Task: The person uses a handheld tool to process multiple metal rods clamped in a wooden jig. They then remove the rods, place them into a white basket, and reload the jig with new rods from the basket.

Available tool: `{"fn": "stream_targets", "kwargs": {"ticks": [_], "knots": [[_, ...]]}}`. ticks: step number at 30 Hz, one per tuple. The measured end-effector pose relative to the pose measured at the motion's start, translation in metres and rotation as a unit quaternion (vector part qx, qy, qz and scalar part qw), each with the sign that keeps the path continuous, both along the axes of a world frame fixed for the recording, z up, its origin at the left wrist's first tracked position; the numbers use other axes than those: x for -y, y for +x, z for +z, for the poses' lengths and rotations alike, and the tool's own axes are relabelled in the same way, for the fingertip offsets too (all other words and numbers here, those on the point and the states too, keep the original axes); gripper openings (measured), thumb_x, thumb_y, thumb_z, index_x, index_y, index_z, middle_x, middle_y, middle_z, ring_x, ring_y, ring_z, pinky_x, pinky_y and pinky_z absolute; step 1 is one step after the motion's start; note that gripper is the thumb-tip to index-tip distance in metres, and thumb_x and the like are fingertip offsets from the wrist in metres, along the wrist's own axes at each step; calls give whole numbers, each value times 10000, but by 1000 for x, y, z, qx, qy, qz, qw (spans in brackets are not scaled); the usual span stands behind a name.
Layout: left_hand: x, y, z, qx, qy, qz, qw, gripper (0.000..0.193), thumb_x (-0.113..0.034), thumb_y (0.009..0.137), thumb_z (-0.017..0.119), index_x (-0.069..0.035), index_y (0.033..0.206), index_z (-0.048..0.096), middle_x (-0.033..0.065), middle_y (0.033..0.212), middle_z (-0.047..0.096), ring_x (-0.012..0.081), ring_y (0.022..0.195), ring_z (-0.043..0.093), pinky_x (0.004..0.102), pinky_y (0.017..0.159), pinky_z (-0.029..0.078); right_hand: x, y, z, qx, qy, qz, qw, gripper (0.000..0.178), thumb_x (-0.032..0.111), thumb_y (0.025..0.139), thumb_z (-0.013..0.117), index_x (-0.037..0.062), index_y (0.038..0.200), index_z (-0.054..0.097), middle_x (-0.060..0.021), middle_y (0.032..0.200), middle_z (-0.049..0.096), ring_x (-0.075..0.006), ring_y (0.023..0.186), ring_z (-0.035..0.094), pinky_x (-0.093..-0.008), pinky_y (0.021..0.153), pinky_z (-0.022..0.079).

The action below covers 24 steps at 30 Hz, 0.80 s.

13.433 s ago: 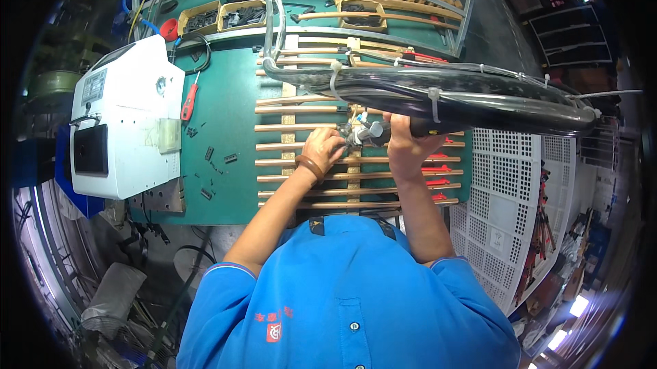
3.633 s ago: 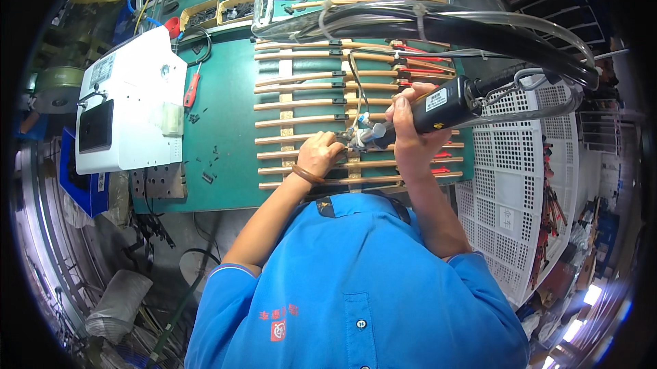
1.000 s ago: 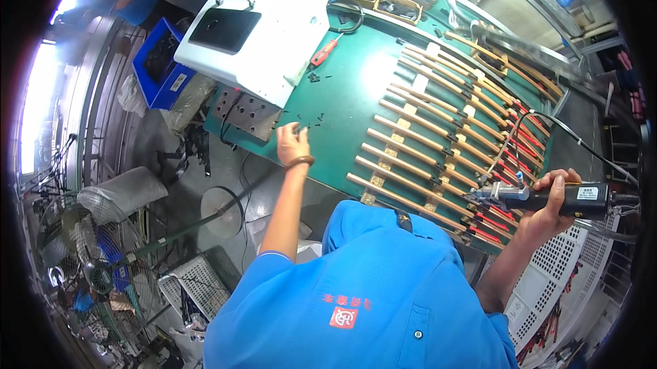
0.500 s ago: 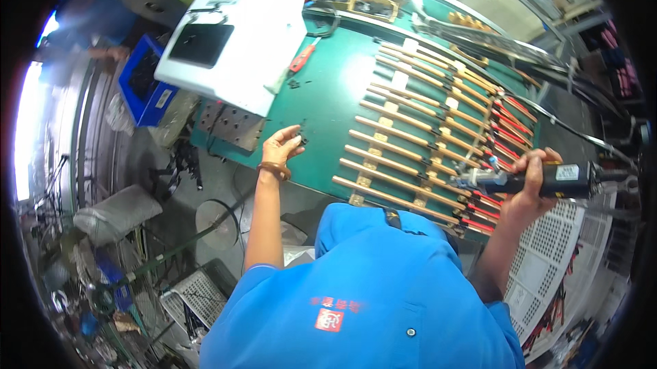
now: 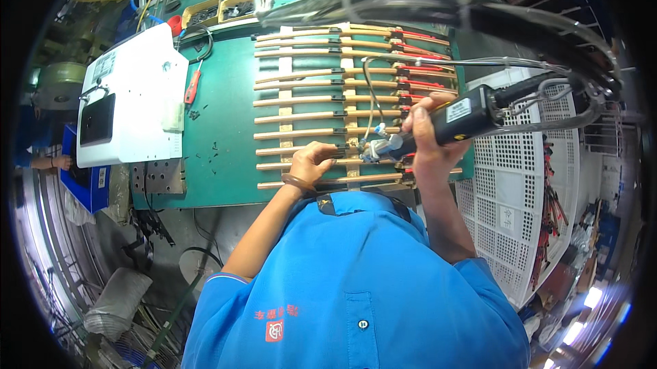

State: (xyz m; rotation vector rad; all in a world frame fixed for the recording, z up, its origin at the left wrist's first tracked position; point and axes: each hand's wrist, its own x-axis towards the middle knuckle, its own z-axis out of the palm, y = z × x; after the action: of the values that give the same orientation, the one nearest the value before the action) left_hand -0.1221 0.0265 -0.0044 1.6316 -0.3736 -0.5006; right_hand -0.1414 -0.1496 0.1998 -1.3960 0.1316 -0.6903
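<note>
The fingers of our left hand (image 5: 310, 163) are curled, thumb and forefinger drawn close together beside a small black fitting (image 5: 340, 150) on one of the tan rods (image 5: 294, 117); we cannot tell whether they pinch it. Our right hand's fingers wrap around a black power tool (image 5: 469, 117), whose silver head (image 5: 384, 146) points left, near that fitting; whether its tip touches, we cannot tell. A brown bracelet (image 5: 299, 182) circles our left wrist.

The rods lie side by side across pale strips (image 5: 285, 76) on the green table (image 5: 222, 102), most with a black fitting along them and red pieces (image 5: 426, 68) toward their right ends. Left of them we have loose black bits (image 5: 213, 158), a red-handled screwdriver (image 5: 193, 87) and a white machine (image 5: 133, 98). Farther left, a co-worker's hand (image 5: 63, 162) reaches to a blue bin (image 5: 96, 192); to our right stands a white perforated crate (image 5: 506, 194).
</note>
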Motion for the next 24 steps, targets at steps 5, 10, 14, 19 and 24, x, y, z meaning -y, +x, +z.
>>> {"fn": "stream_targets", "kwargs": {"ticks": [5,10,14,19,24], "knots": [[9,-1,3,327,137,-25,935,189,-105,698,740,-141,876,688,48,870,635,249,790,626,360,679,483,3,-7,-23,-2,-42,-13,999,309,-125,816,538,11,1089,486,-61,886,569,-109,679,558,-255,619,502],[5,-4,-3,374,123,-57,917,207,-147,658,741,-132,854,676,13,870,613,239,861,587,381,726,441,1,-5,-25,-3,-34,-3,999,311,-126,820,536,10,1096,489,-60,888,563,-106,680,555,-255,622,503],[8,-6,-9,382,119,-32,916,205,-147,667,737,-122,857,665,23,871,613,242,856,585,380,735,437,-5,-3,-25,5,-21,-4,1000,309,-123,822,537,14,1094,485,-64,886,564,-110,676,555,-256,622,504],[9,-9,-8,394,147,-30,907,180,-140,679,721,-120,844,650,30,860,608,242,853,585,379,744,438,-10,0,-30,20,-50,5,999,332,-123,824,536,16,1117,469,-66,883,560,-116,676,551,-261,619,502],[8,-11,-4,392,169,-36,904,173,-133,687,712,-110,847,647,34,872,610,239,866,587,372,758,436,-14,1,-34,27,-44,18,998,336,-123,828,533,22,1123,467,-68,900,557,-115,698,550,-260,630,500]]}}
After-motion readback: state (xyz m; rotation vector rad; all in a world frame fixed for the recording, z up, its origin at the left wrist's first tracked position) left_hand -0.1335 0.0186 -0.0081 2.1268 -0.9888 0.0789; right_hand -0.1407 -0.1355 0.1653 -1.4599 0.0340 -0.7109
